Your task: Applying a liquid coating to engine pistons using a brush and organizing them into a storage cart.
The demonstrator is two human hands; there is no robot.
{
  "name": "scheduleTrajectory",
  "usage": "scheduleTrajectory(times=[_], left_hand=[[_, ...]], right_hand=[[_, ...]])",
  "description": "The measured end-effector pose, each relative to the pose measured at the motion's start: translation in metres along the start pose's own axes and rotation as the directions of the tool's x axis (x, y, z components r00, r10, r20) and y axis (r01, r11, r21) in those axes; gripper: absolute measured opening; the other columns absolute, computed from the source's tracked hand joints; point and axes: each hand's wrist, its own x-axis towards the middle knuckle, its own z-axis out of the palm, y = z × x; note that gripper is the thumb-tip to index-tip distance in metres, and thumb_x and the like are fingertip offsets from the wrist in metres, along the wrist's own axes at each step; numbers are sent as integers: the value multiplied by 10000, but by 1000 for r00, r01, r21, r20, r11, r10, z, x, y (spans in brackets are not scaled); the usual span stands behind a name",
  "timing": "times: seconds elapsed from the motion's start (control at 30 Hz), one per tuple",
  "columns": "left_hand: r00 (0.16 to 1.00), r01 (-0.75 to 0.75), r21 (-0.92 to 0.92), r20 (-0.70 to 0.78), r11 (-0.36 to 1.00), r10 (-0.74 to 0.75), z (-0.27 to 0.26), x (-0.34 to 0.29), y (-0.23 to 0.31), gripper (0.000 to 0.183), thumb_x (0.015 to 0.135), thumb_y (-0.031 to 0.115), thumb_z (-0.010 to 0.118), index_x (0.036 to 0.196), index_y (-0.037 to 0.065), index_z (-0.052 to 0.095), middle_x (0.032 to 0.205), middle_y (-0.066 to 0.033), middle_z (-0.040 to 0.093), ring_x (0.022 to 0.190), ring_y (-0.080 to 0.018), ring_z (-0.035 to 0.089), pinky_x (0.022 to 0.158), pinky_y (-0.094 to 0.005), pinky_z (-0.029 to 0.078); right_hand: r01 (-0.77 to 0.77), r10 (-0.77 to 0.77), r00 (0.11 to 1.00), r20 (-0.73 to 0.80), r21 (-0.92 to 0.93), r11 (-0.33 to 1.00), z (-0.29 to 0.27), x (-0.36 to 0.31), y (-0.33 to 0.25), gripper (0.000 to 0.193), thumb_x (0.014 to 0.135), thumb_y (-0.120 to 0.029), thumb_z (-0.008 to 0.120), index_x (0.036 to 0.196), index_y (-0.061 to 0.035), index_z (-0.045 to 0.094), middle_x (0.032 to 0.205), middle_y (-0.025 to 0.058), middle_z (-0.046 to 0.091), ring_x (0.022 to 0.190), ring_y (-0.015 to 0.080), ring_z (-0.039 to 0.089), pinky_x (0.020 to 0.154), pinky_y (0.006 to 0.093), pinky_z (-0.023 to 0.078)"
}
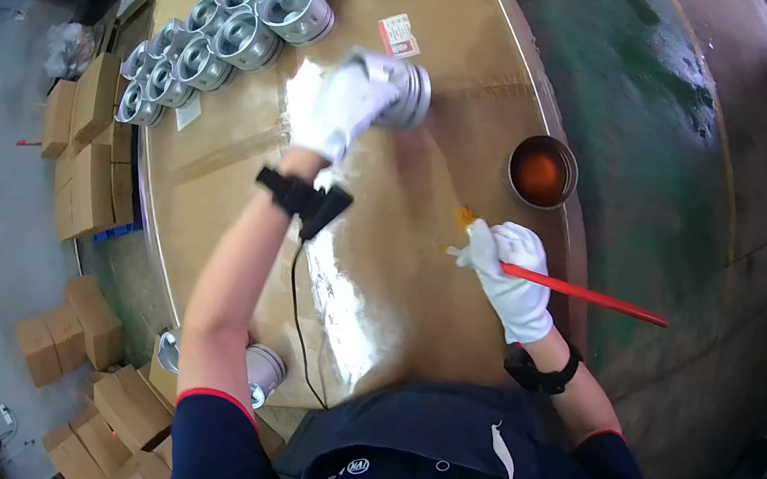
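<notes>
- Piston [412, 97]: tipped on its side over the table's middle, grooved end toward the person's right. The left hand [342, 111], white-gloved and blurred, has its fingers curled over the near side. I cannot tell whether the piston touches the table.
- Grip: I judge the hold is kept to one end so the ring grooves stay exposed.
- Right hand [512, 271]: also white-gloved, fingers bunched and pinching a red-handled tool [587, 296], seemingly a brush. Its handle points outward to the right, probably to keep the working end inward. That end is partly hidden by the fingers.
- Tin [571, 177]: upright near the right-hand edge, holding amber liquid [538, 176]; presumably placed there for easy reach by the right hand.
- Beyond the left hand: a cluster of pistons [245, 39] stands packed along the table's left side, with a red-and-white label [399, 36] on the brown sheet nearby.
- Obstructions: a black cable [298, 296] trails from the left wrist device [309, 202] across the table; the left forearm partly covers another piston [263, 372].
- Outermost: cartons [92, 160] stand beyond the left edge.
</notes>
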Motion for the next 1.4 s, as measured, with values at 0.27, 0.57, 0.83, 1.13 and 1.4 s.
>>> scheduleTrajectory(times=[0.27, 0.57, 0.83, 1.13, 1.4], left_hand=[[941, -297, 442, -18, 846, 339, -11, 134, 4, 327, 853, 351, 674, 1003, 63, 711, 953, -204, 701, 936, -367, 679, 806, -451, 532], [645, -431, 367, -513, 824, 566, 29, 50, -23, 160, 818, 152, 630, 923, 31, 620, 913, -166, 620, 892, -343, 598, 800, -445, 494], [898, 341, -304, 384, 889, -213, -16, -289, -27, 485, 954, 402, 604, 637, 35, 582, 548, -174, 474, 505, -262, 487, 540, -430, 409], [883, 404, 265, -362, 875, -298, -17, -450, -161, 420, 790, 332, 778, 1016, 29, 595, 875, -152, 648, 778, -349, 643, 690, -444, 540], [886, 462, 513, -221, 724, -409, 12, -470, -214, 575, 778, 526, 728, 951, -10, 611, 650, -154, 651, 578, -314, 660, 591, -416, 550]], right_hand=[[-153, 151, 988, 41, 57, 987, -5, -7, 34, 589, 725, -23, 737, 1251, -34, 474, 743, -17, 634, 644, 226, 594, 599, 388, 471], [-158, 148, 986, 80, 148, 976, -6, 0, 21, 498, 772, -31, 709, 1224, -56, 500, 728, -27, 648, 637, 221, 600, 606, 389, 472], [-546, 482, 836, 263, 491, 678, -5, 0, -21, 158, 964, -103, 577, 866, 19, 604, 656, 59, 645, 595, 194, 621, 589, 325, 491], [-699, 678, 681, 278, 521, 489, -38, 26, -36, 334, 1003, -284, 571, 930, 0, 733, 806, 57, 706, 696, 103, 619, 700, 254, 501], [-674, 842, 533, 81, 643, 364, -62, 6, 35, 418, 989, -422, 568, 953, -46, 746, 775, -3, 672, 647, 38, 535, 621, 197, 429]])
